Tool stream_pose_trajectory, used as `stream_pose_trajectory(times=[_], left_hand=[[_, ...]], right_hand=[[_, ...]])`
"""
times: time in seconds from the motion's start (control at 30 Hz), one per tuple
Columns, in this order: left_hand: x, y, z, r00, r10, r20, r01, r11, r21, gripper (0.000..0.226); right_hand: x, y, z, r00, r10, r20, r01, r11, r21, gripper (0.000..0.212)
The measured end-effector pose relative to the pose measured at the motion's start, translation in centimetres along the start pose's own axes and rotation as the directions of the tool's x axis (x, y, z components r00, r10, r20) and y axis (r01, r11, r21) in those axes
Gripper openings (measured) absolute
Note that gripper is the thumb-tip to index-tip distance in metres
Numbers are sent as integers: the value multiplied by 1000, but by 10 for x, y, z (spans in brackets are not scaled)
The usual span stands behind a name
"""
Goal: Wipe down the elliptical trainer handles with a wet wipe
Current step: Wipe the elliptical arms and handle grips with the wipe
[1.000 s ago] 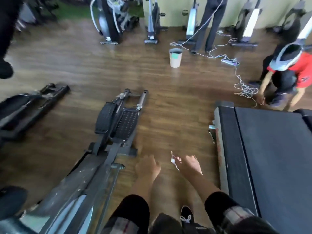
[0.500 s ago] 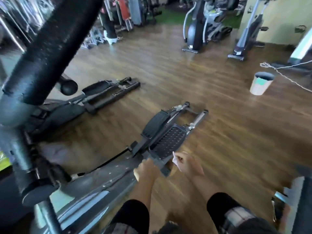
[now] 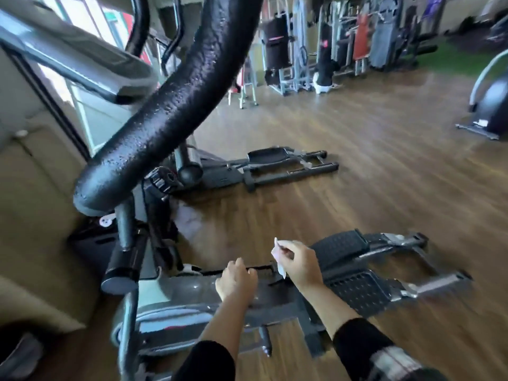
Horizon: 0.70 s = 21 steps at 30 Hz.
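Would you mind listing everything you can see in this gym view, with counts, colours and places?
foam handle: one, black, crossing the upper left, close to the camera
elliptical trainer: one, grey and black, lower centre, below the hands
pedals: two, black, right of the hands
second elliptical: one, dark grey, on the floor behind
wood floor: brown, throughout
weight machines: several, blurred, along the far wall
wet wipe: one, white, pinched in the right hand
left hand: fingers curled, nothing visible in it, above the trainer's frame
right hand: holds the wipe
sleeves: two, black, bottom edge
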<state>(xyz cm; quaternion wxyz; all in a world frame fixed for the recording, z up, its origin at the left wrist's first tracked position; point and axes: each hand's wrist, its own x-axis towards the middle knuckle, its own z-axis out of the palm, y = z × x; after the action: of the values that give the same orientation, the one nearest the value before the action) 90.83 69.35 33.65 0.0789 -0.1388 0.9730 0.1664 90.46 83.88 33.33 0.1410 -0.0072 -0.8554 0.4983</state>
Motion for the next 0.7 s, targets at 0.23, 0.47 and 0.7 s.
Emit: stream_pose_trajectory(times=[0.23, 0.47, 0.7], left_hand=[[-22, 18, -10, 926, -323, -194, 273, 930, -247, 35], [-85, 6, -57, 738, -543, -401, 392, 828, -401, 42], [-134, -14, -124, 539, -549, -639, 351, 836, -422, 35]], right_hand=[[32, -31, -19, 944, -295, 151, 267, 947, 177, 17], [10, -87, -9, 844, -526, 102, 420, 768, 482, 9], [-10, -162, 0, 832, -551, 65, 335, 591, 734, 14]])
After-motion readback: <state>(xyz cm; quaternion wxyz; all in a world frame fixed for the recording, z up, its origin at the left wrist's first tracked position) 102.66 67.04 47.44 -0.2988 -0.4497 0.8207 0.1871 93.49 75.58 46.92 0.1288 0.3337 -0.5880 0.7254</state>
